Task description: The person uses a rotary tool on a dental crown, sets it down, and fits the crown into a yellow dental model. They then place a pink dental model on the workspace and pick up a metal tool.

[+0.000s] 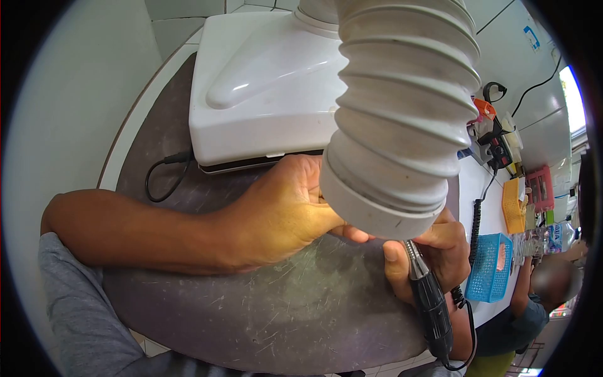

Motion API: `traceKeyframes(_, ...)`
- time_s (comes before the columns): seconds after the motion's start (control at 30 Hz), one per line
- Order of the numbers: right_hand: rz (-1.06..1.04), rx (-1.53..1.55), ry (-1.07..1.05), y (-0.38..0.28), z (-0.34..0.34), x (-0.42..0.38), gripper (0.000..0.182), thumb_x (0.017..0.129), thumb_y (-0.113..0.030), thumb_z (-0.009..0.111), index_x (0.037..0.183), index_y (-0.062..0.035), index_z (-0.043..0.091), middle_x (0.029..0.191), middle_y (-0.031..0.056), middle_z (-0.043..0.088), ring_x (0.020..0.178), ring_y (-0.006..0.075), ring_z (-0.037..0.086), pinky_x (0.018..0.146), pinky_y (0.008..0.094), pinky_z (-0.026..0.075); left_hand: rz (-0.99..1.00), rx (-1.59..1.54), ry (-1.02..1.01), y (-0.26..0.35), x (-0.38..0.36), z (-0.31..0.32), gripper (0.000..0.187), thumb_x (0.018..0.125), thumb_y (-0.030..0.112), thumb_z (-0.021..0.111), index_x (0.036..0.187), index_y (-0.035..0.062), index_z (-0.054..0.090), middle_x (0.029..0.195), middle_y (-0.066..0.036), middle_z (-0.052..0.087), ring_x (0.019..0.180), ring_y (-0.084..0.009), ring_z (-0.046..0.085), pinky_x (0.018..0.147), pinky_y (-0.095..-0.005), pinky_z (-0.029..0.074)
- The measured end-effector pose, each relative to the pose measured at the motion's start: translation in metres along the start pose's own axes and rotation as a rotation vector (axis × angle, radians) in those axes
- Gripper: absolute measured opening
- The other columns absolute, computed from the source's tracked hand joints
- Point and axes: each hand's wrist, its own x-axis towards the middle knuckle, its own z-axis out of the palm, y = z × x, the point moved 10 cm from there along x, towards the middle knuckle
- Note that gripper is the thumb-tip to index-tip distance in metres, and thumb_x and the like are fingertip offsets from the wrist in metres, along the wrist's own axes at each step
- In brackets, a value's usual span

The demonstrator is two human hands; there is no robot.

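Note:
My right hand (440,254) is wrapped round a black and silver handpiece (431,308), whose cord hangs from its lower end. The handpiece's upper tip is hidden behind the rim of a white ribbed hose (399,119). From the left, my left hand (295,210) reaches in under the hose mouth, its fingers closed together and partly covered by it. Whatever those fingers hold is hidden. Both hands are close together above the scratched grey table (282,314).
A white machine (267,94) stands behind my left hand, with a black cable (164,160) plugged in. To the right are a blue basket (490,269), a yellow basket (513,204), a red basket (541,188) and a plastic bottle (559,237). Another person (524,320) sits at the far right.

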Motion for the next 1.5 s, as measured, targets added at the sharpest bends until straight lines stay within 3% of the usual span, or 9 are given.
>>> traceKeyframes(0.07, -0.051, -0.002, -0.016, -0.005, 0.002, 0.000, 0.031, 0.075, -0.006, 0.080, 0.096, -0.0007, 0.058, 0.085, 0.0175, 0.068, 0.076, 0.0231, 0.072, 0.060, 0.0269, 0.057, -0.091, -0.007, -0.001, -0.008, 0.000, 0.000, 0.020, 0.088, 0.000, 0.064, 0.108, -0.0009, 0.061, 0.094, -0.005, 0.067, 0.087, -0.0091, 0.062, 0.080, -0.0237, 0.053)
traceKeyframes(0.17, 0.026, 0.009, 0.008, 0.001, 0.001, 0.001, 0.030, 0.075, -0.006, 0.080, 0.095, -0.0003, 0.059, 0.084, 0.0177, 0.068, 0.077, 0.0238, 0.072, 0.061, 0.0270, 0.057, -0.001, 0.056, -0.002, 0.000, 0.000, -0.001, 0.020, 0.089, 0.001, 0.063, 0.108, -0.0007, 0.061, 0.094, -0.005, 0.067, 0.087, -0.0092, 0.062, 0.079, -0.0238, 0.054)
traceKeyframes(0.3, -0.055, 0.032, -0.030, -0.004, 0.003, 0.001, 0.031, 0.075, -0.006, 0.080, 0.096, 0.0000, 0.058, 0.085, 0.0175, 0.068, 0.076, 0.0238, 0.072, 0.061, 0.0273, 0.057, -0.070, -0.033, 0.000, -0.006, 0.000, 0.000, 0.018, 0.090, 0.002, 0.063, 0.107, -0.0008, 0.061, 0.094, -0.005, 0.066, 0.086, -0.0094, 0.062, 0.078, -0.0236, 0.054)
traceKeyframes(0.8, 0.038, 0.005, -0.017, 0.002, 0.001, 0.001, 0.030, 0.076, -0.005, 0.078, 0.098, -0.0003, 0.057, 0.083, 0.0161, 0.068, 0.079, 0.0254, 0.072, 0.061, 0.0270, 0.056, -0.049, -0.038, -0.001, -0.008, 0.002, -0.001, 0.016, 0.092, 0.007, 0.063, 0.105, -0.0024, 0.061, 0.092, -0.007, 0.067, 0.084, -0.0121, 0.064, 0.077, -0.0246, 0.055)
traceKeyframes(0.9, -0.061, 0.011, -0.061, -0.006, 0.005, 0.002, 0.031, 0.077, -0.005, 0.077, 0.099, -0.0002, 0.056, 0.083, 0.0165, 0.068, 0.079, 0.0249, 0.072, 0.061, 0.0264, 0.056, -0.072, -0.024, 0.052, -0.010, 0.002, -0.006, 0.016, 0.092, 0.006, 0.063, 0.104, -0.0026, 0.061, 0.093, -0.008, 0.067, 0.084, -0.0124, 0.064, 0.077, -0.0247, 0.055)
traceKeyframes(0.97, 0.021, -0.003, -0.009, 0.000, 0.000, 0.001, 0.030, 0.077, -0.005, 0.078, 0.098, 0.0001, 0.056, 0.083, 0.0166, 0.068, 0.079, 0.0256, 0.072, 0.061, 0.0264, 0.056, -0.048, 0.003, -0.027, -0.014, 0.008, -0.003, 0.016, 0.092, 0.007, 0.063, 0.105, -0.0028, 0.061, 0.094, -0.008, 0.066, 0.085, -0.0127, 0.064, 0.078, -0.0252, 0.055)
traceKeyframes(1.07, -0.012, -0.001, 0.012, 0.000, -0.001, -0.001, 0.030, 0.077, -0.005, 0.078, 0.097, 0.0006, 0.057, 0.084, 0.0168, 0.067, 0.079, 0.0255, 0.072, 0.061, 0.0266, 0.056, -0.028, 0.106, 0.036, -0.010, 0.006, -0.002, 0.017, 0.092, 0.007, 0.062, 0.106, -0.0028, 0.061, 0.094, -0.008, 0.066, 0.085, -0.0127, 0.064, 0.078, -0.0255, 0.055)
traceKeyframes(1.17, -0.012, 0.019, 0.001, -0.001, 0.001, 0.000, 0.030, 0.076, -0.004, 0.078, 0.097, 0.0005, 0.057, 0.085, 0.0168, 0.067, 0.079, 0.0262, 0.072, 0.061, 0.0272, 0.056, -0.011, -0.037, 0.029, -0.005, 0.000, -0.003, 0.016, 0.092, 0.007, 0.062, 0.105, -0.0027, 0.061, 0.094, -0.008, 0.066, 0.084, -0.0127, 0.064, 0.078, -0.0257, 0.056)
traceKeyframes(1.5, -0.004, 0.027, -0.020, -0.003, 0.004, 0.002, 0.029, 0.077, -0.002, 0.077, 0.098, 0.0012, 0.057, 0.088, 0.0182, 0.066, 0.079, 0.0272, 0.072, 0.066, 0.0301, 0.059, -0.063, -0.020, 0.026, -0.020, 0.007, -0.005, 0.018, 0.091, 0.007, 0.063, 0.107, -0.0019, 0.060, 0.095, -0.007, 0.066, 0.085, -0.0120, 0.064, 0.078, -0.0261, 0.055)
